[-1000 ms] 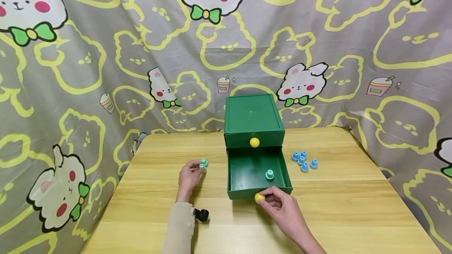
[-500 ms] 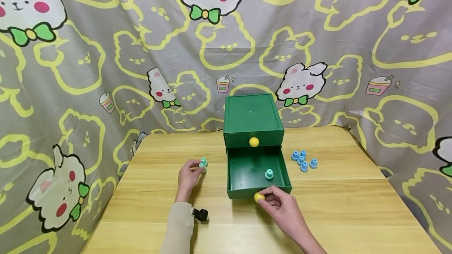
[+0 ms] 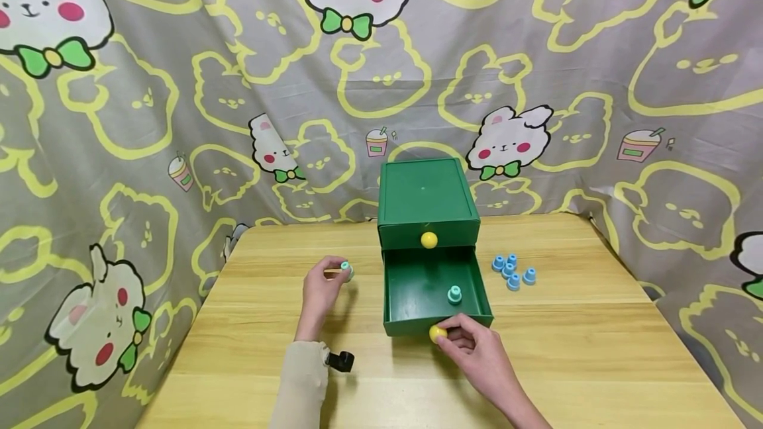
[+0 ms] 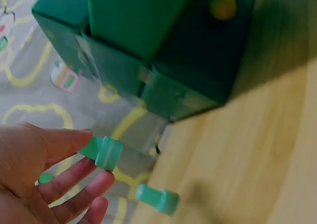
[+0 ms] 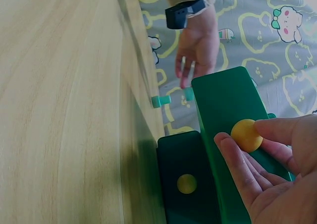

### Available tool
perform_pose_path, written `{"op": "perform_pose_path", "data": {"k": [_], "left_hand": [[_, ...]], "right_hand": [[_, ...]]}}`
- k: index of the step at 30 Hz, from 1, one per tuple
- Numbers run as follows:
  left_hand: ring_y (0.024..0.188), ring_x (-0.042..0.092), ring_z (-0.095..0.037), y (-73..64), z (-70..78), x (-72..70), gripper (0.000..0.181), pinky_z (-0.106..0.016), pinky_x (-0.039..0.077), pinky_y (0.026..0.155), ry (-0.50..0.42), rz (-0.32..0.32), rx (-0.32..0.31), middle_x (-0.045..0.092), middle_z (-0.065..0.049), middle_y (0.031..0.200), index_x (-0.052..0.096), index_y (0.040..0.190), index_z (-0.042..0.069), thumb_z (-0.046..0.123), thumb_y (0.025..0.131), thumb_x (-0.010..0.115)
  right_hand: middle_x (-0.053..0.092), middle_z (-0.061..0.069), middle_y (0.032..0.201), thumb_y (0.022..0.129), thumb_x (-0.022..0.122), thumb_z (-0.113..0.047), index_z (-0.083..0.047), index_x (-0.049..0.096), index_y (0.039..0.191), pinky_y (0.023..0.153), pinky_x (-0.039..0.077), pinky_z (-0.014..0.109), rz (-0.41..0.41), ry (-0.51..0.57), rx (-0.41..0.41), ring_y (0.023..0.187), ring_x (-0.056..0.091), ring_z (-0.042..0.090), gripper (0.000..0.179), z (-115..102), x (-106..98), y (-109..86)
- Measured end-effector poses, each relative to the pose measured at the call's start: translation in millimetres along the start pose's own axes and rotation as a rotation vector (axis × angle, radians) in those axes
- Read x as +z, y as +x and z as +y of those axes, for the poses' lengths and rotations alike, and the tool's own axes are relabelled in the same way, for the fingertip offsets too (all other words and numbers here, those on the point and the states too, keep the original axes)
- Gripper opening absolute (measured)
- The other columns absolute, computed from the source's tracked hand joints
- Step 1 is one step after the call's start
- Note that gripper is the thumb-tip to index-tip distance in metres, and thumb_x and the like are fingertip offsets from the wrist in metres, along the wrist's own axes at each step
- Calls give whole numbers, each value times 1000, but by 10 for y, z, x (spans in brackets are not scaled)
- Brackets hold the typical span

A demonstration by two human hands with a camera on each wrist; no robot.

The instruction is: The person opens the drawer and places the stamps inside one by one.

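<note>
Head — green drawer (image 3: 414,296), teal piece (image 3: 455,294) inside

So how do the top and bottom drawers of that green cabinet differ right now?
The upper drawer is closed, while the lower drawer is pulled out. The upper knob is untouched, while the right hand grips the lower knob. The lower drawer shows a teal peg standing inside; the upper drawer's inside is hidden. Both drawers are green, each with a round yellow knob in front.
</note>
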State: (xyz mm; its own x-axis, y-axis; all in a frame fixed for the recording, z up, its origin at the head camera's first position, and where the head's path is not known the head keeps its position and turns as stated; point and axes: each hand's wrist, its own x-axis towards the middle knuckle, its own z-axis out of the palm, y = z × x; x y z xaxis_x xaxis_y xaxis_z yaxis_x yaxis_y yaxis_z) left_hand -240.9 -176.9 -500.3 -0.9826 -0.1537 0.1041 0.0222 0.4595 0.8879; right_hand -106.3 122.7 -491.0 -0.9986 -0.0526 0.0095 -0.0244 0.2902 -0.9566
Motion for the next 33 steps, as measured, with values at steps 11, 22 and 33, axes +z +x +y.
{"op": "perform_pose_path", "data": {"k": [11,22,33], "left_hand": [[101,72,-29,-129,490,-1,20,-38,60,86,-50,-15,136,74,-6,115,75,115,16,18,95,77],[97,73,-22,-299,881,94,20,-39,58,90,-76,-78,275,75,-2,112,76,114,16,20,95,78],[93,71,-19,-382,1088,409,16,-31,59,87,-66,-236,394,73,-1,106,75,113,19,20,98,74]], "right_hand": [[76,1,90,91,81,-18,-14,75,101,71,60,22,4,0,1,81,75,20,12,10,1,6],[76,1,91,91,81,-19,-15,75,102,71,59,22,3,-3,1,82,75,20,13,14,-5,10],[76,2,91,91,81,-19,-15,75,102,71,60,22,-1,-2,-15,82,75,21,13,19,-12,8]]}}
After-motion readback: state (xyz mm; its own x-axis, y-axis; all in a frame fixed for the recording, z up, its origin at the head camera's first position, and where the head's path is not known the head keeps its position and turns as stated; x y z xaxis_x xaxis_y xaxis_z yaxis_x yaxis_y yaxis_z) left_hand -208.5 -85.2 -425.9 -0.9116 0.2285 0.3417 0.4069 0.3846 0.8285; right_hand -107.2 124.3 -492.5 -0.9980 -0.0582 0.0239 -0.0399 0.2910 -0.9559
